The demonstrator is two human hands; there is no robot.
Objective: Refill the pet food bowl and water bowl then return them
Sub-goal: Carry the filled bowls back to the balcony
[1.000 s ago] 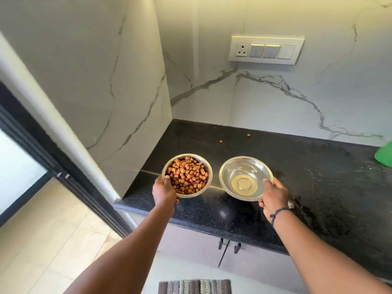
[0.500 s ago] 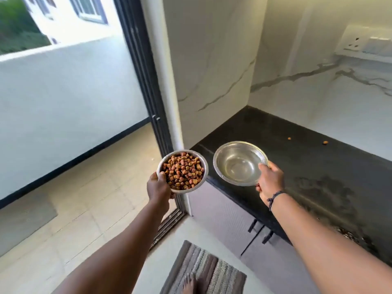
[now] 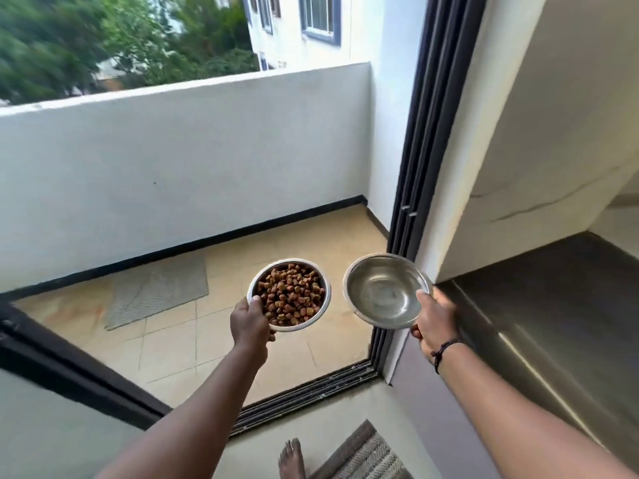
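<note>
My left hand grips the near rim of a steel food bowl heaped with brown kibble. My right hand, with a dark band on its wrist, holds a second steel bowl, the water bowl, by its right rim. That bowl tilts a little toward me and clear water lies in its bottom. Both bowls are in the air, side by side and apart, in front of an open balcony doorway.
A black sliding-door track crosses the floor ahead, with its frame upright on the right. Beyond lie a tiled balcony floor, a grey mat and a white parapet wall. The dark counter is at right; a striped rug and a bare foot below.
The view has swung left from the counter to the balcony doorway. Both bowls stay in my hands and have left the counter, now held in front of the opening.
</note>
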